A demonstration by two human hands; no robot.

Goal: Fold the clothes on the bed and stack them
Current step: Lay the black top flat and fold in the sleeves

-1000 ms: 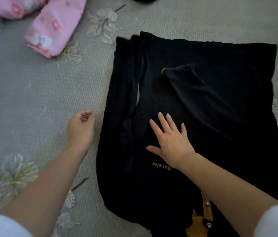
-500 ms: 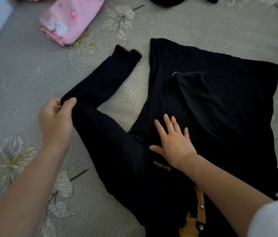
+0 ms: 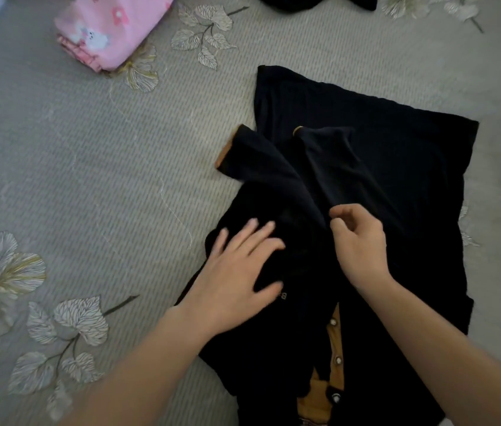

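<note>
Left hand (image 3: 237, 272) is pressing flat, fingers spread, on black top (image 3: 397, 179) on bed (image 3: 89, 179) | right hand (image 3: 360, 247) is pinching its sleeve (image 3: 267, 170) | sleeve is running away-left from that pinch, cuff (image 3: 227, 152) lying past top's edge.

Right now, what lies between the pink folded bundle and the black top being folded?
Only bedspread printed with leaves lies between the pink bundle and the black top; the head view shows no other clothing there.

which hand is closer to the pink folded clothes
Left. The left hand lies flat on the black top, below-right of the pink folded clothes; the right hand is farther right.
</note>
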